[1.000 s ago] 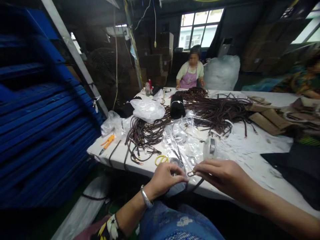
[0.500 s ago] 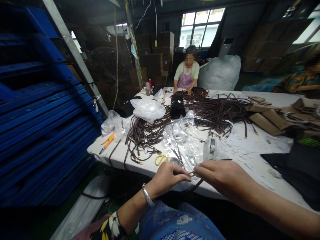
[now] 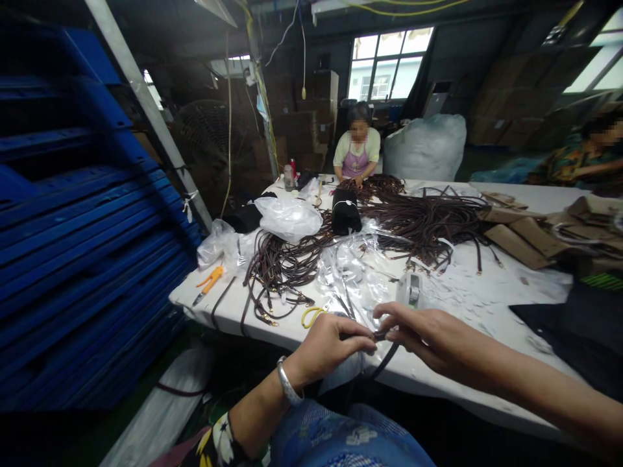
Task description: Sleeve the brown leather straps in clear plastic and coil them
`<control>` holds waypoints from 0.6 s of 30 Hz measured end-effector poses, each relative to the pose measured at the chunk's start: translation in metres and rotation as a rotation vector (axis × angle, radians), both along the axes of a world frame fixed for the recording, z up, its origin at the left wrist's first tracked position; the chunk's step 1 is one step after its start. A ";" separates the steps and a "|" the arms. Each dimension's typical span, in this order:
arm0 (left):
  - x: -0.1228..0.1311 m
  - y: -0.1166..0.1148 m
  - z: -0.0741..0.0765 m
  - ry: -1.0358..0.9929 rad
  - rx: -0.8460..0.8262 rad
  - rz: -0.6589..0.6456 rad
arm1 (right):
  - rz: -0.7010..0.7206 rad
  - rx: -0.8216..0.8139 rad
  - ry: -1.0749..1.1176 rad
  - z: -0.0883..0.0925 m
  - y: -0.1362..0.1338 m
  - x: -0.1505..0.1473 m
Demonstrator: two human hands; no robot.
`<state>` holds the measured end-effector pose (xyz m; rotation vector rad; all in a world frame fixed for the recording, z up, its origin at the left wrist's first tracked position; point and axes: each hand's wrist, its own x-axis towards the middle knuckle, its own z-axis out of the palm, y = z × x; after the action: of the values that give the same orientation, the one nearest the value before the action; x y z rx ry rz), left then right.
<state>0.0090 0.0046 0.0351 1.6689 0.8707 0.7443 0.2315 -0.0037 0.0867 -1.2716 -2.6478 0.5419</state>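
My left hand [image 3: 325, 347], with a silver bangle on the wrist, and my right hand [image 3: 428, 337] meet at the near edge of the white table [image 3: 487, 292]. Both pinch the end of a dark brown strap [image 3: 384, 359] that hangs down over the table edge. Fingers of both hands are closed on it; the small clasp at the strap's end is mostly hidden between my fingertips. Clear plastic bags [image 3: 355, 272] lie just beyond my hands.
A heap of brown straps [image 3: 418, 220] covers the table's middle. Yellow scissors [image 3: 311, 316], orange pliers [image 3: 208, 282], a tape dispenser [image 3: 411, 288], a black bag [image 3: 345, 211] and cardboard [image 3: 520, 233] lie about. Blue pallets [image 3: 82, 246] stand left. Two people sit at the far side.
My hands have drawn closer together and lifted slightly, and the metal clasp that showed between them is now covered by my fingertips. The view has tilted down a little.
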 end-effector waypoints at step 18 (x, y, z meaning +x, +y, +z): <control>0.004 0.008 0.020 0.012 -0.102 -0.075 | 0.065 -0.352 -0.025 0.060 0.010 -0.003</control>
<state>0.0127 0.0131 0.0547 1.6086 0.8362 0.6288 0.2280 0.0063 0.1464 -1.2836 -2.7049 1.0460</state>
